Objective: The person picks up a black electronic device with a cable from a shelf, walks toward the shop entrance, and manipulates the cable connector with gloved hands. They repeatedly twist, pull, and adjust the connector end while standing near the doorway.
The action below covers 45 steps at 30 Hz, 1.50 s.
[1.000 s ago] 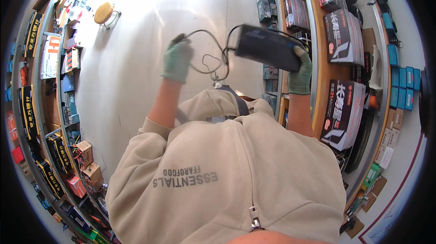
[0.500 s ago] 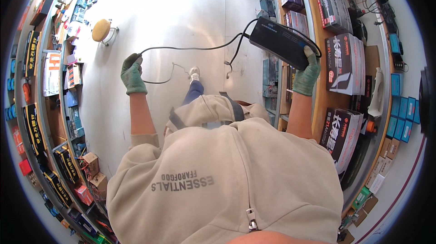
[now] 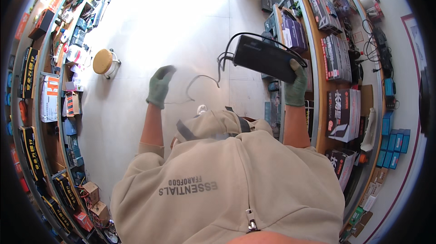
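Observation:
A black box-shaped power adapter, like a battery charger, is tilted up in front of me at the right. My right hand, in a green glove, is closed on its lower right end. A black cable leaves the adapter's left end, and part of it loops over the top. The slack cable sags toward the left, and its thin far part passes near my left wrist. My left hand, also gloved in green, is raised with its fingers curved and apart, and no cable shows between them.
Shelves with boxed goods run close along my right. Another shelf row stands at the left. A round wooden-topped stool is on the pale floor ahead, nearer the left shelves. A dark flat box lies farther off at the right.
My left hand has let go of the cable and moved right. The cable has dropped slack. The adapter has shifted slightly left and lower in view, and I have moved forward along the aisle.

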Motion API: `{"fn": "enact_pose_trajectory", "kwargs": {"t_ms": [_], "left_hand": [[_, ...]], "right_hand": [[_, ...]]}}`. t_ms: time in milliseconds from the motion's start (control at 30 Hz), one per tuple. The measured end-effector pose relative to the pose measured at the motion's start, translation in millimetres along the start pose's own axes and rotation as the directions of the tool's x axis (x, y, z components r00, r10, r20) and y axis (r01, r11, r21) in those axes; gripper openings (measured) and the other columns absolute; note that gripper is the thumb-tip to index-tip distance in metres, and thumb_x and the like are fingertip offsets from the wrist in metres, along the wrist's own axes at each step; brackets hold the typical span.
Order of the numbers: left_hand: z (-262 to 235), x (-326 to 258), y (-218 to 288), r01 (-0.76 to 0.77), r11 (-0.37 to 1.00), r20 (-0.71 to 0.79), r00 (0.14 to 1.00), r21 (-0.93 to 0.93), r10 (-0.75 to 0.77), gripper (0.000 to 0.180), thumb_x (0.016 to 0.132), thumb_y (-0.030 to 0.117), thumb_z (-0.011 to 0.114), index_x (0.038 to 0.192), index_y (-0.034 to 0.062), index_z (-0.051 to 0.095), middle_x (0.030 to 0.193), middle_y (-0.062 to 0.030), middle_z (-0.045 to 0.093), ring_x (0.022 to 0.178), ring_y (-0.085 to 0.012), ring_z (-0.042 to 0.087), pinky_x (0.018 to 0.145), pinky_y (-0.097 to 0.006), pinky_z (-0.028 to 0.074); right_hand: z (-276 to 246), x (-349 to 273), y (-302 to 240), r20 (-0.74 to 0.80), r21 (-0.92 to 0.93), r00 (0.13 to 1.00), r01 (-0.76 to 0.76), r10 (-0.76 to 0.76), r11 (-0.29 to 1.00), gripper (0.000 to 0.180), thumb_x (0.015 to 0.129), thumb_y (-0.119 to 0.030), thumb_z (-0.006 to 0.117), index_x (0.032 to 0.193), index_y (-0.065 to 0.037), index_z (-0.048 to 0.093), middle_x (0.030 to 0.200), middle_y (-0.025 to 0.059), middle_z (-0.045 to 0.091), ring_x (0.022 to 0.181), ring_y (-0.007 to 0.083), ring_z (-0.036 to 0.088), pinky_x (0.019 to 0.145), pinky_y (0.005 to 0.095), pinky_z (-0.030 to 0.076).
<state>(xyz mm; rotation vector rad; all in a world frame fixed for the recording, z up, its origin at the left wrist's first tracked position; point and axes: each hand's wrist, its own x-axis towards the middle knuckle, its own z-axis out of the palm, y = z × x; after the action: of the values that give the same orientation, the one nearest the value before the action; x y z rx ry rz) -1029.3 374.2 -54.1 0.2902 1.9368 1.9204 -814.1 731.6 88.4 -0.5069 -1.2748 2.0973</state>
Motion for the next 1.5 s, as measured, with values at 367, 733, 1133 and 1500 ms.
{"fn": "enact_pose_trajectory", "kwargs": {"t_ms": [367,733,1133,1500], "left_hand": [[99,121,87,0.089,0.973,0.367,0.93,-0.213,-0.005,0.05,0.092,0.019,0.068,0.135,0.003,0.049,0.126,-0.0079,0.058,0.116,-0.0171,0.055,0.095,-0.031,0.05],[126,251,109,0.063,0.995,0.164,0.985,-0.08,-0.05,0.035,0.09,0.011,0.068,0.124,0.0033,0.061,0.104,-0.0055,0.069,0.078,-0.0108,0.063,0.067,-0.026,0.052],[159,323,166,-0.126,0.992,0.226,0.967,0.017,0.119,0.022,0.09,-0.001,0.062,0.112,0.002,0.068,0.087,-0.0029,0.067,0.072,-0.0092,0.063,0.064,-0.024,0.052],[150,430,169,-0.669,0.7,0.879,0.459,0.249,0.126,0.041,0.099,0.024,0.052,0.135,0.0035,0.052,0.136,-0.0159,0.054,0.123,-0.0229,0.055,0.103,-0.033,0.045]], "right_hand": [[96,126,28,0.185,-0.34,0.979,-0.012,0.08,0.94,0.042,0.077,-0.005,0.075,0.117,0.003,0.061,0.102,0.0101,0.067,0.091,0.0154,0.064,0.082,0.0255,0.051],[98,301,47,0.417,-0.352,0.906,0.09,0.07,0.932,0.045,0.076,-0.007,0.08,0.115,0.003,0.061,0.097,0.0107,0.068,0.089,0.0161,0.066,0.08,0.0277,0.054],[87,408,85,0.101,-0.402,0.977,0.214,-0.189,0.89,0.037,0.078,-0.003,0.078,0.111,0.0,0.062,0.096,0.0081,0.068,0.087,0.0147,0.065,0.079,0.0261,0.053],[175,510,113,-0.025,-0.335,0.963,0.244,-0.267,0.91,0.03,0.086,-0.011,0.071,0.112,-0.001,0.06,0.102,0.0046,0.062,0.094,0.0132,0.059,0.084,0.0259,0.047]]}}
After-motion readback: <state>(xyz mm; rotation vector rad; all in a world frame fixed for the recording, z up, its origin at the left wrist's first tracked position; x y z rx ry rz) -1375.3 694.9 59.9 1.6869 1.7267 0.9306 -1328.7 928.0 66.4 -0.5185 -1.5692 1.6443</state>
